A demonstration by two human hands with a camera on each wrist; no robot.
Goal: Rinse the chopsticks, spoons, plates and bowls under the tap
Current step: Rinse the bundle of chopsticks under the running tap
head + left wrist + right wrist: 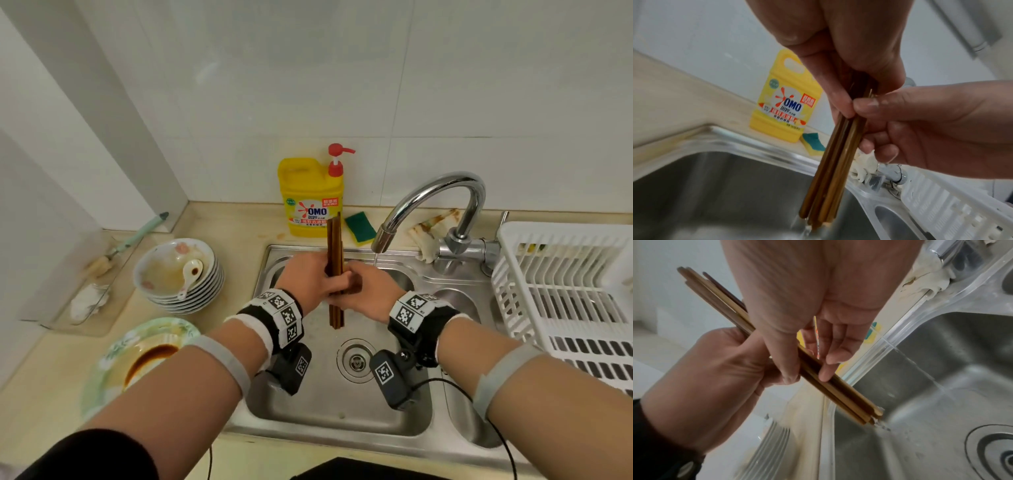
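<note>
Both hands [337, 284] grip chopsticks [335, 260] mid-bundle — upright, over sink [394, 425].

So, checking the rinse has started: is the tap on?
On. A thin stream falls from the tap into the sink, and water runs off the chopsticks.

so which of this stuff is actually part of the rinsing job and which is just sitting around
Part of the job:
- chopsticks, gripped by the left hand and right hand
- tap
- sink
- stacked bowls
- spoon in the top bowl
- plate

Just lying about:
- detergent bottle
- sponge
- white rack
- rag
</note>
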